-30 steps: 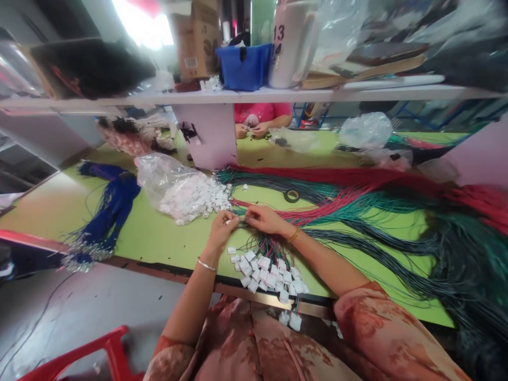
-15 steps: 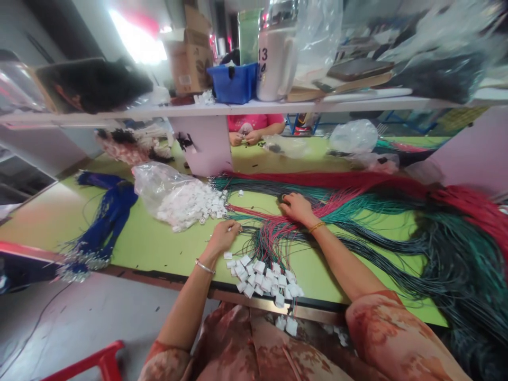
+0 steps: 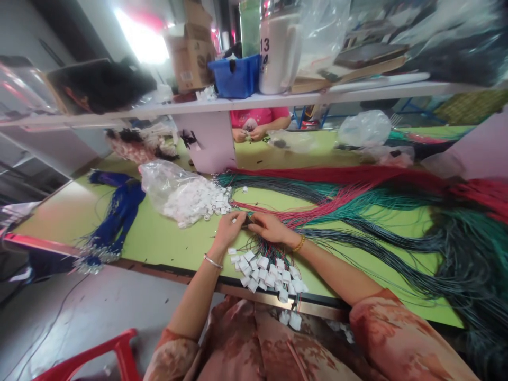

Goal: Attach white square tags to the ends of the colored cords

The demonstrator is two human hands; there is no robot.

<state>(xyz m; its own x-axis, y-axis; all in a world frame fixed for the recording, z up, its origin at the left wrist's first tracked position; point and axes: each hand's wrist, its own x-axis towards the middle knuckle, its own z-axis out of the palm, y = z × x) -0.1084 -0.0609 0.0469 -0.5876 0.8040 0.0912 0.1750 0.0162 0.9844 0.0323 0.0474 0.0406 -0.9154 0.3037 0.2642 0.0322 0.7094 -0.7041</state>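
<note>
My left hand (image 3: 231,227) is closed, its fingertips pinched on something small and pale near the ends of the wires. Close against it, my right hand (image 3: 269,227) is closed too, around something dark that is too small to make out. Red wires (image 3: 337,203) and green wires (image 3: 357,206) run to the right from just behind my hands, with black wires (image 3: 369,254) in front of them. White connectors (image 3: 264,272) on wires lie in a cluster at the table's front edge. Loose white connectors (image 3: 194,201) spill from a clear plastic bag (image 3: 156,180) to the left.
Blue wire bundles (image 3: 121,211) lie at the left. A white shelf (image 3: 190,109) crosses above the table, bearing a blue bin (image 3: 234,76) and a white mug (image 3: 278,58). Beyond it a person's hands (image 3: 250,133) work. A red stool (image 3: 99,352) stands at the lower left.
My right hand has come left and towards me, off the red wires, to meet my left hand. My left hand has risen slightly. The camera view has shifted a little.
</note>
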